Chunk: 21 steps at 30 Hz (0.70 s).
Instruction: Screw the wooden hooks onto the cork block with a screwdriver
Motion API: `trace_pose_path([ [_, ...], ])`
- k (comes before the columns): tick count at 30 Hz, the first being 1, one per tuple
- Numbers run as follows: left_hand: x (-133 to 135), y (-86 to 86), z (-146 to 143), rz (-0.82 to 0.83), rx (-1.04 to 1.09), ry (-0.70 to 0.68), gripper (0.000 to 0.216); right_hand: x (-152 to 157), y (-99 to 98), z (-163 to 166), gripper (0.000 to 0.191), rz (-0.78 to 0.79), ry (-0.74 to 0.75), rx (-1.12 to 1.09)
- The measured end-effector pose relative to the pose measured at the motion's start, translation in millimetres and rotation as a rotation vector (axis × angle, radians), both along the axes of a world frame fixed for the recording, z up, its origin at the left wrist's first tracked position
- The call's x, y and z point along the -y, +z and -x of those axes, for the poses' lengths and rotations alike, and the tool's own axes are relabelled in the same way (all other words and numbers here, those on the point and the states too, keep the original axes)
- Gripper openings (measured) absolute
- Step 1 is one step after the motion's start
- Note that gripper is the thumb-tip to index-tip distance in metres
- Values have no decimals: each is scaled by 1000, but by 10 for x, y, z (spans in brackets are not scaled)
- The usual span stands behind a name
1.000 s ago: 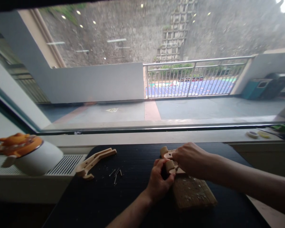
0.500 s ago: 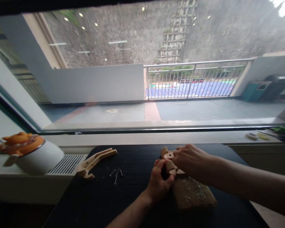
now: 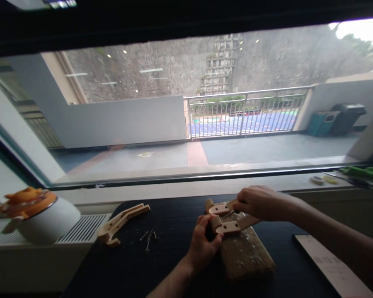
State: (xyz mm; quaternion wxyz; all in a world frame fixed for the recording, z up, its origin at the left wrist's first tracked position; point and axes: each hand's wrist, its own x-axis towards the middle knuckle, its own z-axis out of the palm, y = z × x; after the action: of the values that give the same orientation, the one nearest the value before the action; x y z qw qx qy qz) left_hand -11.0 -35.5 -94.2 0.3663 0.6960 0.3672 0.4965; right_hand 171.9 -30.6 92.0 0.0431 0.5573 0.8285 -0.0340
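Note:
A pale wooden piece with two arms, drilled holes and curled-up ends [image 3: 231, 227] lies across a rough wooden block [image 3: 248, 254]. My left hand [image 3: 203, 240] is closed around the near curled end, thumb in front and fingers behind. My right hand [image 3: 255, 203] is over the right part of the piece with its fingers curled together. What they pinch is hidden; a thin line, perhaps metal, shows between the arms beside the fingertips. A similar wooden piece [image 3: 122, 223] rests at the table's left. Several thin metal pins, like nails [image 3: 149, 238], are scattered near it.
The black table [image 3: 170, 223] stands against a window sill [image 3: 180, 190]. A white pot with an orange figure lid [image 3: 51, 217] is at the left. Tape rolls [image 3: 317, 179] and green items [image 3: 362, 171] lie on the right sill. A pale board [image 3: 332, 260] is at the lower right.
My right hand has moved right, off the drilled holes, uncovering both arms of the wooden piece. My left hand keeps its grip. The camera view has tilted up and shifted slightly right.

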Motion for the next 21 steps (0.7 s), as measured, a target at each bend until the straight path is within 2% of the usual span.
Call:
trace_pose_path([
  [4, 18, 16, -6, -13, -14, -9, 41, 141, -63, -387, 44, -14, -110, -232],
  [8, 34, 21, -11, -19, -6, 1, 43, 262, -358, -607, 38, -7, -167, -410],
  [10, 41, 20, -11, -26, -7, 8, 45, 277, -575, -631, 29, -40, -175, -686],
  [13, 48, 18, -13, -43, -10, 40, 47, 236, -896, -598, 35, -135, -299, -931],
  [17, 42, 14, -23, -29, -26, 63, 44, 205, -1203, -526, 34, -282, -424, -1079],
  [21, 42, 7, -25, -26, -41, 61, 43, 273, -1399, -509, 32, -433, -554, -1139],
])
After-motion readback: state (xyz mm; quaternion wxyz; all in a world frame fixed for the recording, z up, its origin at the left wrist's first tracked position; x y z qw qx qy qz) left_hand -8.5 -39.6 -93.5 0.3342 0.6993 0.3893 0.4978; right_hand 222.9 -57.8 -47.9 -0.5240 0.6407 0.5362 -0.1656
